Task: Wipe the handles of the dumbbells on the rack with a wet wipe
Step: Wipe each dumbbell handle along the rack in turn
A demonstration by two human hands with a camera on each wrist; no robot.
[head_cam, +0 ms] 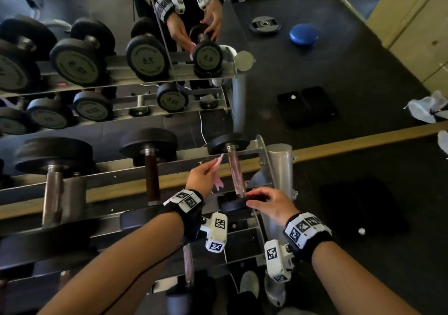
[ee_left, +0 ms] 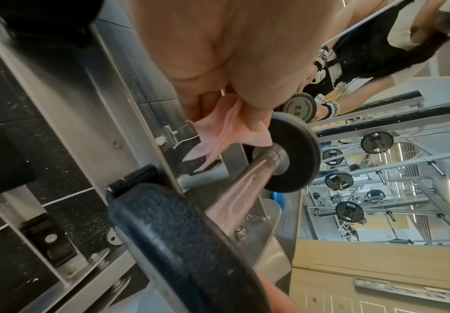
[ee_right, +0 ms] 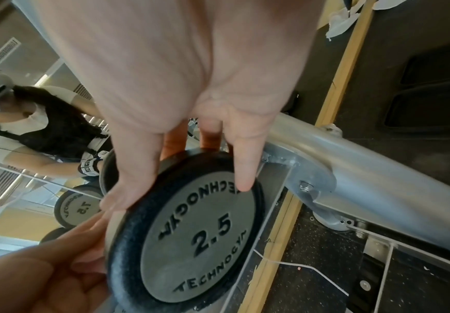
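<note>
A small 2.5 dumbbell [head_cam: 236,174] lies at the right end of the grey rack [head_cam: 169,167], its shiny handle [ee_left: 245,182] pointing away from me. My left hand [head_cam: 214,167] pinches a crumpled pink wet wipe [ee_left: 226,135] just left of the handle's far end, apart from the metal. My right hand [head_cam: 252,199] grips the near head [ee_right: 199,233] of this dumbbell, with the thumb [ee_right: 130,180] and a finger [ee_right: 245,169] curled over its rim.
Two larger dumbbells [head_cam: 150,164] [head_cam: 54,193] sit further left on the same tier. Another handle [head_cam: 188,263] shows on the tier below. The rack's round post [head_cam: 278,169] stands just right of my hands. A mirror [head_cam: 145,48] rises behind the rack.
</note>
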